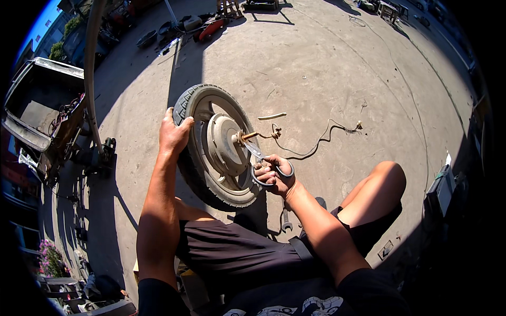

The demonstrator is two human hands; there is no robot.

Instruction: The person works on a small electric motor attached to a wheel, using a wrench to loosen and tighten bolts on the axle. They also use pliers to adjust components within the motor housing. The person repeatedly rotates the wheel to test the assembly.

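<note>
A grey hub-motor wheel with a black treaded tyre stands tilted on the ground before my knees. My left hand grips the tyre at its upper left side. In my right hand is a pair of scissors, its dark loop handles round my fingers. The blades reach the axle at the hub's centre; whether they touch the cable there cannot be seen. From the axle a thin dark cable runs out over the ground, knotted near the wheel, and ends in a small light connector.
A short pale strip lies beyond the wheel. An open-ended wrench lies between my legs. At left are a metal post and a cart with an open box. Scrap parts sit farther off; flat panels stand at right.
</note>
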